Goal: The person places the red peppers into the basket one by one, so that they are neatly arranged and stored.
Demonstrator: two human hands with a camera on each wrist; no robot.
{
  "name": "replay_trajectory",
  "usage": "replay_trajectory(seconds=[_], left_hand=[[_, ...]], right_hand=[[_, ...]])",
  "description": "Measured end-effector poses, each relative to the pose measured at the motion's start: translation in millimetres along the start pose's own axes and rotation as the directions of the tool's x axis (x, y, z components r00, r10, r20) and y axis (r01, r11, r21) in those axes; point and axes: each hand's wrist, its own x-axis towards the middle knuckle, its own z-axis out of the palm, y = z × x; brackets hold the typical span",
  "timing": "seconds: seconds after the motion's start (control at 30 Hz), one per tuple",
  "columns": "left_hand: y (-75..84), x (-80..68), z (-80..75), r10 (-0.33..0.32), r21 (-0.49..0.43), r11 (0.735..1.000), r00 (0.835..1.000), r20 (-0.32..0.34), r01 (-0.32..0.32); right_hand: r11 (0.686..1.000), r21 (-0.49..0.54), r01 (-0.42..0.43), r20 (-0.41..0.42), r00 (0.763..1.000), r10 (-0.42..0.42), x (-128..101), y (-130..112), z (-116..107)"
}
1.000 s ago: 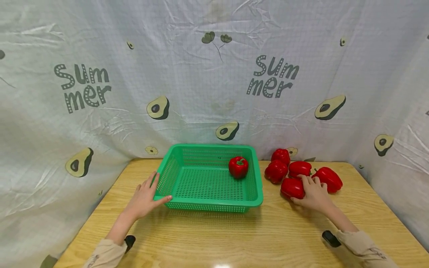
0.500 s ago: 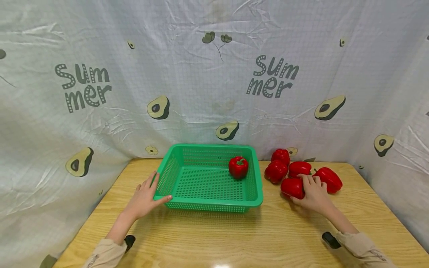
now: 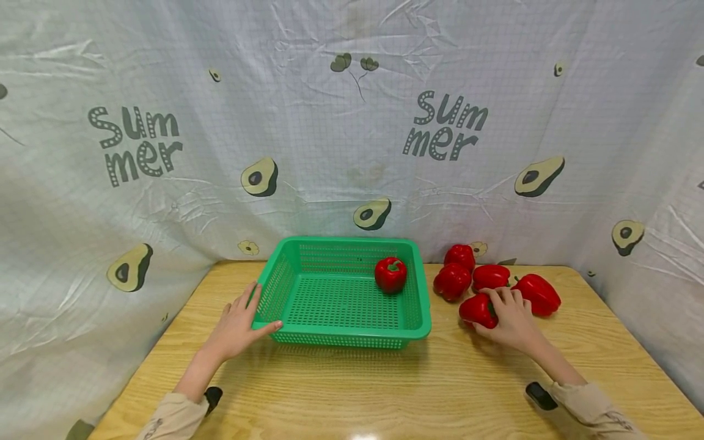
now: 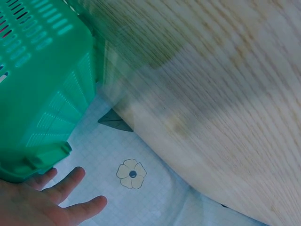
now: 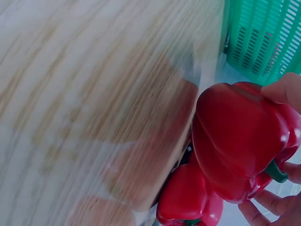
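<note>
My right hand [image 3: 511,319] grips a red bell pepper [image 3: 477,310] at the right of the table, thumb on its near side and fingers over its far side. Up close in the right wrist view, this bell pepper [image 5: 240,136] shows its green stem toward the fingers. My left hand [image 3: 233,324] rests at the near left corner of a green plastic basket [image 3: 341,332], its fingers spread along the rim. In the left wrist view those fingers [image 4: 66,186] are fairly straight beside the basket wall. Inside the basket, at its right, stands another red bell pepper [image 3: 390,276].
Several more red bell peppers lie behind and beside the right hand: one farthest back [image 3: 460,256], one near the basket [image 3: 452,282], others [image 3: 491,277] farther right. A patterned cloth [image 3: 324,122] hangs behind the wooden table [image 3: 352,391].
The gripped bell pepper has turned in my right hand, its stem end now tipped more toward the palm. My left hand and the basket have stayed in place.
</note>
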Motion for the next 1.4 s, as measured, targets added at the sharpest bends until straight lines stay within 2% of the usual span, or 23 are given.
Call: replay_trajectory(seconds=[0.2, 0.43, 0.87, 1.2, 1.4], left_hand=[[1.1, -1.2, -1.1, 0.003, 0.008, 1.000, 1.000, -0.003, -0.003], [2.0, -1.4, -1.1, 0.003, 0.003, 1.000, 1.000, -0.010, -0.003], [1.2, -0.3, -2.8, 0.001, -0.001, 1.000, 1.000, 0.001, -0.001], [1.6, -0.5, -3.1, 0.001, 0.009, 1.000, 1.000, -0.001, -0.001], [2.9, 0.3, -4.2, -0.001, 0.007, 1.000, 1.000, 0.001, 0.001]], right_hand=[[1.000, 0.024, 0.013, -0.020, 1.000, -0.012, -1, -7, 0], [0.996, 0.037, 0.082, -0.090, 0.993, -0.079, 1, -16, -1], [0.990, 0.063, 0.127, -0.117, 0.986, -0.119, 13, -32, -7], [0.971, 0.104, 0.215, -0.163, 0.967, -0.197, 31, -54, -26], [0.949, 0.123, 0.291, -0.224, 0.940, -0.259, 46, -69, -34]])
